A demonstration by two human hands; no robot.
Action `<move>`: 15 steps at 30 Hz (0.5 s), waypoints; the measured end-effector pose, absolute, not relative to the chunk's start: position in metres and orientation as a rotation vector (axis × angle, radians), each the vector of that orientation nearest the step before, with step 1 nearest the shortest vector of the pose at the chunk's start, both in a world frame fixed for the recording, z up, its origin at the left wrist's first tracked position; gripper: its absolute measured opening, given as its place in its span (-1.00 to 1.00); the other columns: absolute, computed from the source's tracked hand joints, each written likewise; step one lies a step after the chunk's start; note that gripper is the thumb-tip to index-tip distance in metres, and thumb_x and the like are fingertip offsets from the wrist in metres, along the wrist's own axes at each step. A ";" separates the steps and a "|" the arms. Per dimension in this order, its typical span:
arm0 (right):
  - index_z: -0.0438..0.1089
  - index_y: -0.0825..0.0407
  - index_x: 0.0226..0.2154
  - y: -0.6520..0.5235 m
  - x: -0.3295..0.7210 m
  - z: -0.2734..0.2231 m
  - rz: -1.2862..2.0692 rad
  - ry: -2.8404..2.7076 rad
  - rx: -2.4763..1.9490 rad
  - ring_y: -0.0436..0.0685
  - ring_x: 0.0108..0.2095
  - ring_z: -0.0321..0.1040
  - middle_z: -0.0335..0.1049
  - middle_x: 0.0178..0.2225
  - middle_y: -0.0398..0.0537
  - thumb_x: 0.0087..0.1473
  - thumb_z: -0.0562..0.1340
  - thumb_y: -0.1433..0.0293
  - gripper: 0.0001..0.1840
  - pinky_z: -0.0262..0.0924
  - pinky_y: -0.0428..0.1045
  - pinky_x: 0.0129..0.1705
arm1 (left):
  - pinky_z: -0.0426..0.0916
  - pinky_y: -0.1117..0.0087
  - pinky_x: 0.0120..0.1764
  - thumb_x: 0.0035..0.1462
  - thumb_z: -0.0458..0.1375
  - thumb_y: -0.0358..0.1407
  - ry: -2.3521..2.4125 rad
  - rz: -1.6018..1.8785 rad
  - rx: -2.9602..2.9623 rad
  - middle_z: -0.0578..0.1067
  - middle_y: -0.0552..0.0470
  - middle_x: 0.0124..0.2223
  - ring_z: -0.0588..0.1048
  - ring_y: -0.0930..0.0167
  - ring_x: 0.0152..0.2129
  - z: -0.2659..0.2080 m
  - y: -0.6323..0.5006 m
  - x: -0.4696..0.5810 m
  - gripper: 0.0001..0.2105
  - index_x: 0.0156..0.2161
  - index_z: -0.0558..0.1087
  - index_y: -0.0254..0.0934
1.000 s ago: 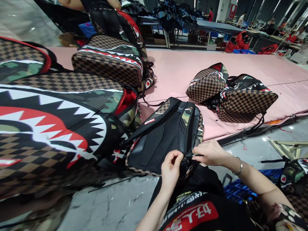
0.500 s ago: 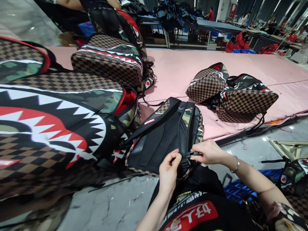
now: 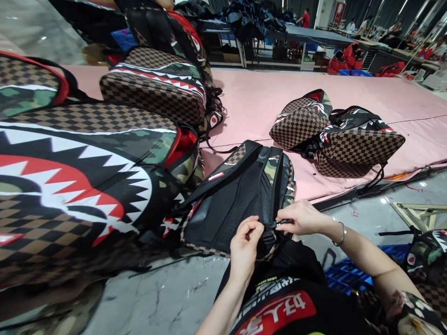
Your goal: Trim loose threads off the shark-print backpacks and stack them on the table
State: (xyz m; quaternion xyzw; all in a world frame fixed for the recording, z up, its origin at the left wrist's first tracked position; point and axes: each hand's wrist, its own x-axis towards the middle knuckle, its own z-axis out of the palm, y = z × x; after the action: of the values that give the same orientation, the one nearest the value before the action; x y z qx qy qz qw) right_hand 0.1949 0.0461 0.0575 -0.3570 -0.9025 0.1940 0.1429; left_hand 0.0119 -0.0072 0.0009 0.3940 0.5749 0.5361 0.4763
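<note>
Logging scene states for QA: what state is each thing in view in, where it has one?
Left hand: thumb and forefinger pinched together
Right hand: pinching a small dark piece
Near backpack: lying strap side up
Large shark-print backpack: open, red lining showing
Left backpack of the far-right pair: open, red inside visible
Bracelet: worn, right wrist

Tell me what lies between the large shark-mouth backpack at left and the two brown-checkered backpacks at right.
A black-panelled, checker-edged backpack, then pink table cover, in the head view.
</note>
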 end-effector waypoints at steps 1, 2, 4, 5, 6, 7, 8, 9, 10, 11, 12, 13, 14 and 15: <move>0.36 0.02 -0.46 0.046 0.196 0.056 0.579 -2.579 -1.027 -0.04 -0.53 0.26 0.33 -0.58 -0.20 0.05 0.20 0.27 -0.83 -0.08 -0.15 -0.51 | 0.24 0.37 -0.20 -0.15 0.25 -0.16 1.389 1.319 0.908 0.42 -0.07 -0.17 0.38 0.31 -0.22 0.003 -0.007 0.012 -0.78 -0.53 0.42 -0.30; 0.35 0.03 -0.46 0.045 0.198 0.054 0.625 -2.525 -1.033 -0.04 -0.53 0.26 0.34 -0.57 -0.20 0.05 0.20 0.27 -0.83 -0.05 -0.15 -0.50 | 0.26 0.38 -0.24 -0.16 0.26 -0.15 1.354 1.322 0.817 0.42 -0.06 -0.16 0.40 0.35 -0.29 0.005 -0.007 0.011 -0.76 -0.53 0.41 -0.31; 0.33 0.04 -0.43 0.042 0.202 0.046 0.792 -2.298 -1.087 -0.04 -0.51 0.27 0.34 -0.52 -0.18 0.03 0.22 0.26 -0.82 0.01 -0.16 -0.48 | 0.29 0.39 -0.32 -0.16 0.26 -0.11 1.224 1.310 0.588 0.42 -0.04 -0.15 0.40 0.43 -0.42 0.010 -0.008 0.009 -0.71 -0.54 0.37 -0.32; 0.32 0.05 -0.41 0.039 0.204 0.039 0.908 -2.138 -1.119 -0.04 -0.51 0.26 0.33 -0.52 -0.18 0.02 0.21 0.25 -0.81 0.04 -0.16 -0.48 | 0.31 0.39 -0.35 -0.15 0.24 -0.07 1.150 1.299 0.487 0.42 -0.04 -0.17 0.41 0.45 -0.45 0.013 -0.008 0.008 -0.67 -0.56 0.34 -0.32; 0.30 0.05 -0.38 0.035 0.205 0.032 1.034 -1.964 -1.143 -0.05 -0.54 0.24 0.30 -0.54 -0.19 0.05 0.18 0.24 -0.80 0.05 -0.16 -0.50 | 0.32 0.38 -0.36 -0.12 0.22 -0.03 1.088 1.291 0.411 0.43 -0.03 -0.18 0.42 0.45 -0.46 0.015 -0.008 0.007 -0.63 -0.59 0.32 -0.33; 0.28 0.06 -0.34 0.030 0.205 0.024 1.160 -1.795 -1.154 -0.06 -0.57 0.21 0.26 -0.56 -0.21 0.08 0.13 0.22 -0.78 0.06 -0.16 -0.52 | 0.33 0.39 -0.36 -0.10 0.18 0.01 1.044 1.288 0.364 0.43 -0.03 -0.20 0.43 0.45 -0.46 0.016 -0.008 0.006 -0.60 -0.61 0.30 -0.33; 0.26 0.06 -0.30 0.023 0.203 0.015 1.274 -1.651 -1.151 -0.08 -0.60 0.17 0.22 -0.59 -0.24 0.12 0.08 0.21 -0.75 0.06 -0.16 -0.55 | 0.33 0.39 -0.37 -0.08 0.16 0.04 1.021 1.289 0.339 0.44 -0.02 -0.22 0.43 0.45 -0.46 0.016 -0.007 0.005 -0.57 -0.61 0.30 -0.33; 0.25 0.06 -0.24 0.016 0.199 0.006 1.363 -1.547 -1.139 -0.08 -0.62 0.14 0.18 -0.60 -0.26 0.13 0.04 0.20 -0.73 0.05 -0.16 -0.56 | 0.33 0.40 -0.37 -0.08 0.14 0.05 1.010 1.289 0.331 0.44 -0.01 -0.24 0.44 0.46 -0.47 0.016 -0.006 0.005 -0.57 -0.60 0.31 -0.33; 0.24 0.06 -0.18 0.008 0.193 -0.003 1.422 -1.483 -1.129 -0.09 -0.62 0.12 0.16 -0.60 -0.27 0.12 0.05 0.20 -0.69 0.06 -0.16 -0.57 | 0.33 0.41 -0.37 -0.08 0.14 0.06 1.008 1.286 0.331 0.44 0.00 -0.25 0.44 0.47 -0.48 0.015 -0.005 0.005 -0.58 -0.57 0.34 -0.33; 0.24 0.06 -0.14 0.001 0.186 -0.011 1.447 -1.453 -1.134 -0.08 -0.61 0.13 0.16 -0.59 -0.26 0.07 0.11 0.19 -0.64 0.07 -0.16 -0.56 | 0.33 0.42 -0.38 -0.09 0.16 0.05 1.010 1.279 0.338 0.44 0.02 -0.27 0.43 0.49 -0.51 0.014 -0.004 0.006 -0.60 -0.53 0.36 -0.32; 0.24 0.06 -0.11 -0.006 0.178 -0.018 1.440 -1.448 -1.156 -0.07 -0.58 0.16 0.18 -0.56 -0.25 0.00 0.18 0.18 -0.57 0.09 -0.15 -0.55 | 0.33 0.43 -0.39 -0.10 0.18 0.03 1.018 1.269 0.355 0.43 0.03 -0.28 0.42 0.51 -0.53 0.013 -0.002 0.007 -0.62 -0.50 0.37 -0.32; 0.26 0.06 -0.11 -0.012 0.171 -0.024 1.410 -1.457 -1.190 -0.05 -0.55 0.19 0.21 -0.54 -0.23 -0.08 0.25 0.19 -0.53 0.11 -0.15 -0.54 | 0.32 0.44 -0.40 -0.11 0.20 0.01 1.035 1.258 0.384 0.43 0.04 -0.29 0.41 0.53 -0.55 0.012 0.000 0.007 -0.63 -0.47 0.38 -0.31; 0.29 0.05 -0.14 -0.017 0.163 -0.028 1.361 -1.473 -1.231 -0.03 -0.52 0.22 0.25 -0.52 -0.21 -0.13 0.29 0.20 -0.52 0.13 -0.14 -0.53 | 0.31 0.46 -0.42 -0.11 0.21 -0.01 1.061 1.243 0.430 0.43 0.05 -0.31 0.40 0.54 -0.56 0.012 0.002 0.007 -0.65 -0.45 0.39 -0.31; 0.33 0.04 -0.19 -0.021 0.157 -0.032 1.295 -1.497 -1.274 -0.02 -0.50 0.25 0.28 -0.50 -0.19 -0.15 0.30 0.21 -0.56 0.14 -0.14 -0.52 | 0.29 0.47 -0.45 -0.12 0.22 -0.03 1.094 1.223 0.498 0.43 0.07 -0.35 0.38 0.54 -0.58 0.011 0.005 0.006 -0.66 -0.44 0.39 -0.31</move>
State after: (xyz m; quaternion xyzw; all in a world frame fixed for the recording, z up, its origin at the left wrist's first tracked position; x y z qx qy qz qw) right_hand 0.1574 -0.0206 -0.0316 -0.4996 -0.5872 0.5082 0.3839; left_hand 0.0064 0.0051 0.0114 0.2195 0.4824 0.5391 0.6546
